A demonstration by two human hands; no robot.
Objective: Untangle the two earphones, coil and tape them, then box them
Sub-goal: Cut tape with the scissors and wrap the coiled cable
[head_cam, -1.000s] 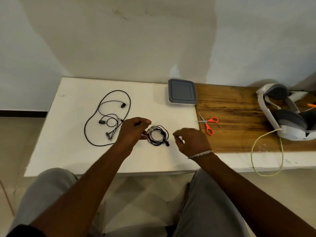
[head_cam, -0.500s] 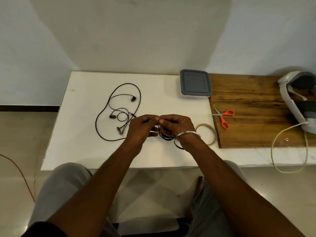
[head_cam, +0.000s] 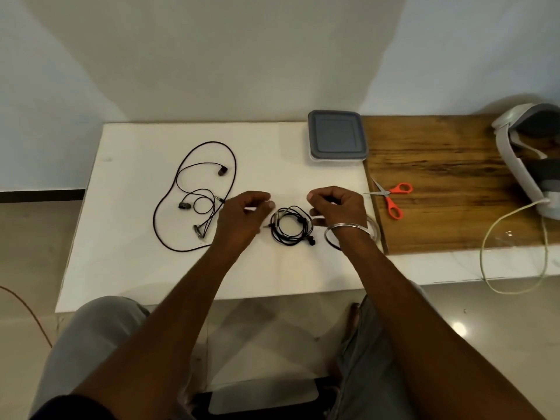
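Coiled earphone (head_cam: 292,227): centre of frame on the white tabletop (head_cam: 136,268), between the hands. It is wound in a small flat ring, and neither hand seems to touch it.
Loose earphone (head_cam: 197,195): left of centre, well apart from the coil. It lies in a big open loop with buds and plug inside it, not coiled and untouched.
Left hand (head_cam: 242,218): just left of the coil, fingers curled, thumb and forefinger pinching a pale tape strip (head_cam: 254,209).
Right hand (head_cam: 336,204): just right of the coil, fingers curled in. A pale scrap shows under them; can't tell if it's held.
Tape roll (head_cam: 374,230): clear, mostly hidden behind the right wrist, at the edge of the wooden board (head_cam: 448,165).
Scissors (head_cam: 391,197): orange handles, on the wooden board, right of the right hand.
Box (head_cam: 336,136): upper centre, grey lid on, nothing boxed yet.
Done: the two are separated, so untangling looks finished; first coil wound.
In hand (my read): taping the first coil; no tape visible on it yet.
Left: coil and tape the second, open the box, put both in.
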